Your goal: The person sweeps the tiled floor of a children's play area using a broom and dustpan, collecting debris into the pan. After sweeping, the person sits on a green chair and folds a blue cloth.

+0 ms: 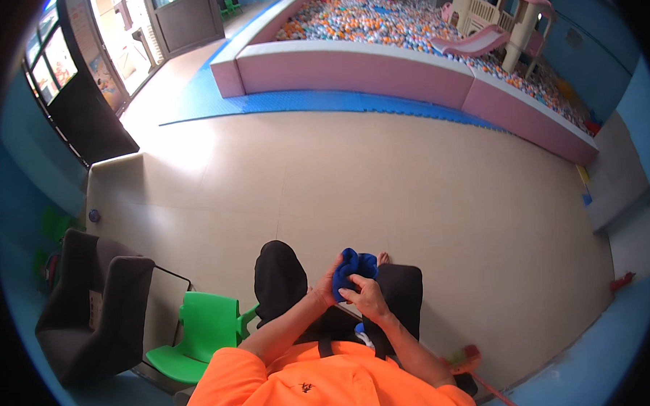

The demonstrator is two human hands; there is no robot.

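A small crumpled blue cloth (349, 260) is held up between my knees, over my lap. Its exact kind is hard to make out. My left hand (326, 284) grips it from the left side, fingers partly hidden behind the fabric. From the right, my right hand (367, 300) pinches the lower part of the cloth, thumb and fingers bent together against it. Below my hands, by my waist, a small blue and white object (362, 333) shows in part.
A green plastic chair (208, 328) and a dark grey armchair (101, 307) stand on my left. Ahead lies a ball pit with a pink padded wall (348, 68) and slide (474, 42), edged by a blue mat (299, 101). A red-handled brush (466, 359) lies near my right elbow.
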